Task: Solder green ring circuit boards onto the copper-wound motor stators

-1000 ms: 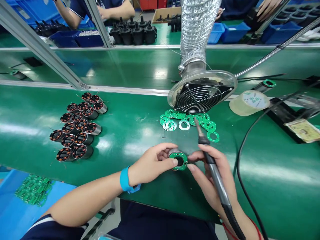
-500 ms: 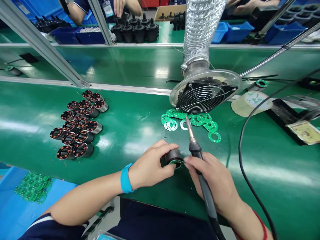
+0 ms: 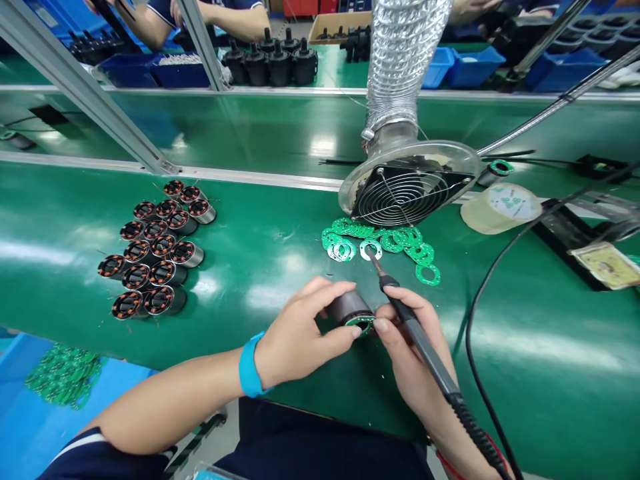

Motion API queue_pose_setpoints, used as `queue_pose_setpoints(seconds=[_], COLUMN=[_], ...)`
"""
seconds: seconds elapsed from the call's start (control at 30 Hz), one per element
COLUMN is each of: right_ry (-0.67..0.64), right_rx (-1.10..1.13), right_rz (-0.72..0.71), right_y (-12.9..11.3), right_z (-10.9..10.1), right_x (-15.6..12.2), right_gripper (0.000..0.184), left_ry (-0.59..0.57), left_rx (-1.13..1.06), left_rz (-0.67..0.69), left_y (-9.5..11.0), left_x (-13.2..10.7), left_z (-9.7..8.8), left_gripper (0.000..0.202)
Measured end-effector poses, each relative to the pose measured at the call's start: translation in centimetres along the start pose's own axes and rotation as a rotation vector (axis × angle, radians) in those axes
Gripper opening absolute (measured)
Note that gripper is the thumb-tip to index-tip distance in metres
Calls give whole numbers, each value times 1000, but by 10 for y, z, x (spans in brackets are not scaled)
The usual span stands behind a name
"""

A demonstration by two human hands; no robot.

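My left hand (image 3: 305, 333) grips a dark cylindrical motor stator (image 3: 350, 308) capped with a green ring board (image 3: 361, 324), holding it on the green bench near the front edge. My right hand (image 3: 413, 347) touches the ring's right side with thumb and fingertip while a black soldering iron (image 3: 415, 333) lies clamped between its fingers, tip pointing up and left toward the loose green ring boards (image 3: 385, 243). A blue band is on my left wrist.
Several copper-wound stators (image 3: 155, 250) stand grouped at the left. A fume extractor fan (image 3: 407, 190) on a foil duct hangs over the ring boards. A tape roll (image 3: 500, 208) and the iron's cable (image 3: 480, 293) lie right. A blue bin (image 3: 65, 377) of green rings sits lower left. Other people work at the far bench.
The stator has been turned in my hands, from ring face up to lying on its side. The soldering iron's tip has swung from upright to leaning left.
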State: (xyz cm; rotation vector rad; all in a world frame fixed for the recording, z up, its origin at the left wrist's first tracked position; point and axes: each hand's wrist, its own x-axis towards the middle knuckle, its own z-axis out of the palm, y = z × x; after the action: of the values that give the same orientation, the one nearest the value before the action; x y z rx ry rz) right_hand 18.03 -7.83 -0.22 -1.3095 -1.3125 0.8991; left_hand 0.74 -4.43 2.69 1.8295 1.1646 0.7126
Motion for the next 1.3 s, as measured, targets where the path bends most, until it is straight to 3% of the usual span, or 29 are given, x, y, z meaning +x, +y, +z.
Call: queue_pose_setpoints(seconds=[0.07, 0.13, 0.27, 0.33, 0.43, 0.5, 0.7, 0.8, 0.9, 0.97, 1.03, 1.13, 1.23, 1.3], right_ry=[3, -100, -399, -337, -116, -72, -48, -96, -163, -150, -132, -156, -224, -273], right_rx=[-96, -115, -132, -179, -284, -334, -346, -405, -512, -518, -421, -150, 74, 97], right_rz=[-89, -147, -238, -300, -378, -397, -381, -483, -585, -532, -363, -132, -13, 45], right_y=[2, 1, -5, -5, -2, 0, -6, -10, -10, -9, -7, -5, -5, -5], right_z=[-6, -11, -13, -8, -2, -2, -17, -21, -19, -17, -16, -19, -22, -23], right_x=[-2, -5, -6, -5, -3, -2, 5, 12, 16, 15, 12, 9, 11, 13], right_gripper=[34, 46, 58, 56, 57, 56, 34, 33, 29, 28, 29, 27, 27, 29], left_ry=[-135, -236, -295, -308, -366, -373, -326, -265, -146, -80, -65, -135, -249, -313], left_rx=[-226, -455, -822, -919, -1019, -1060, -845, -568, -181, 32, 88, -98, -347, -436], left_rz=[-217, -357, -462, -513, -578, -592, -516, -398, -173, -35, -7, -156, -290, -331], left_y=[0, -3, -8, -8, -7, -7, -6, -3, -2, -2, -2, 0, 2, 1], left_x=[3, 6, 7, 6, 6, 7, 10, 7, 3, 0, 0, 2, 4, 4], left_z=[-1, 0, 2, 2, 4, 4, 1, 0, 2, 4, 4, 0, -3, -3], left_gripper=[40, 39, 44, 42, 35, 35, 35, 37, 38, 39, 38, 39, 38, 38])
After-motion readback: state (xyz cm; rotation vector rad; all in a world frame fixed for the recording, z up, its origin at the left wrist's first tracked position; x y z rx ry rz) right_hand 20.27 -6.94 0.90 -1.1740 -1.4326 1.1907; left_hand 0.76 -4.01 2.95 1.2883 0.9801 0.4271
